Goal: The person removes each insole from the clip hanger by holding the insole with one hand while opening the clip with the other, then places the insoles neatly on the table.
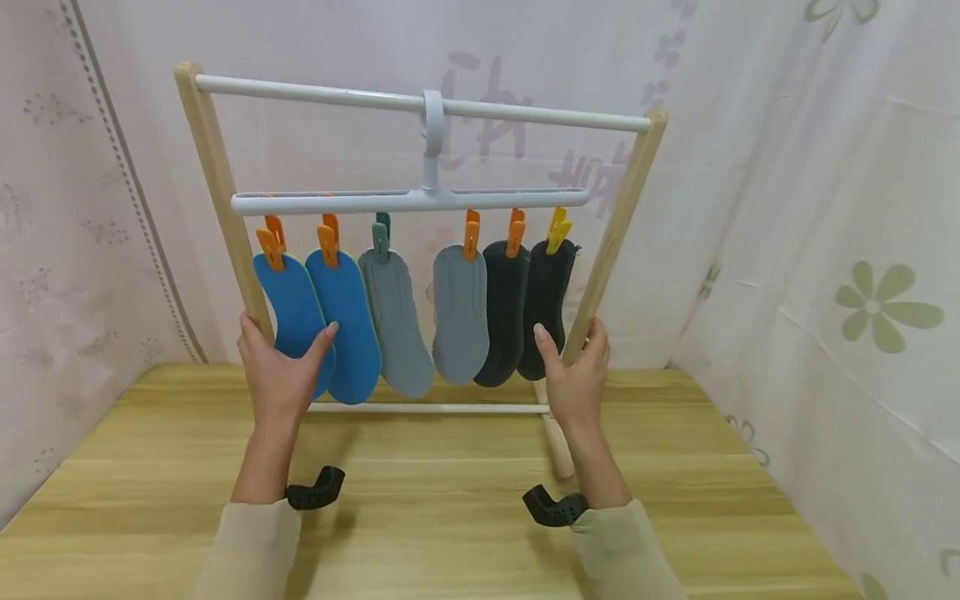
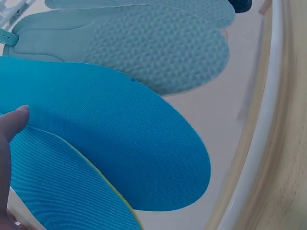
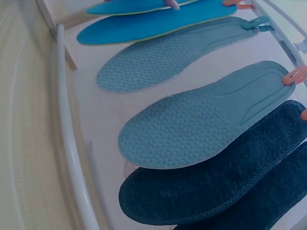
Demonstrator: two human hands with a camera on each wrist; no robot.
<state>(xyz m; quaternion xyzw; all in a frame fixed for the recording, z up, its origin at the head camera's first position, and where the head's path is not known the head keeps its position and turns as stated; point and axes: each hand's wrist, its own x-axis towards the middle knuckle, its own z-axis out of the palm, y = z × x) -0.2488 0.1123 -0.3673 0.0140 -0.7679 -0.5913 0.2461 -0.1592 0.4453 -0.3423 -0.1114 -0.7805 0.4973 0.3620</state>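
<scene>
A wooden drying rack (image 1: 618, 225) with white rods carries a pale grey hanger (image 1: 337, 202) hooked over its top rod. Clipped below it are two blue insoles (image 1: 348, 333), two grey insoles (image 1: 461, 317) and two black insoles (image 1: 504, 325). My left hand (image 1: 281, 379) grips the rack's left post low down, its thumb over the blue insoles. On the right post, my right hand (image 1: 577, 379) takes hold with its thumb beside the black insoles. In the left wrist view, only part of the left thumb (image 2: 14, 122) shows, by the blue insoles (image 2: 134, 139).
Orange clips (image 1: 327, 242), a green clip (image 1: 381, 237) and a yellow clip (image 1: 558, 232) pin the insoles. The rack's lower rod (image 1: 450, 408) runs just above the wooden table (image 1: 420, 517). Patterned pale curtains (image 1: 810, 250) surround the table at the back and sides.
</scene>
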